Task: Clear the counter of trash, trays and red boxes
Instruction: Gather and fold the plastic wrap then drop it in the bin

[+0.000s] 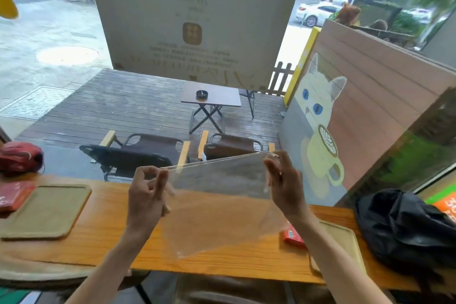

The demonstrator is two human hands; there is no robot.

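Note:
A clear plastic bag (217, 207) is held up above the wooden counter (103, 237). My left hand (146, 195) pinches its top left corner and my right hand (283, 185) pinches its top right corner, stretching the top edge between them. One tan tray (47, 210) lies on the counter at the left. A second tan tray (343, 244) lies at the right, partly hidden by my right forearm. A red box (13, 195) sits at the left edge beside the left tray. Another red box (292, 236) shows beside my right forearm.
A black bag (404, 227) lies on the counter's right end. A dark red bag (19, 157) rests at the far left by the window. The window glass rises right behind the counter, with a deck, chairs and a folding table outside.

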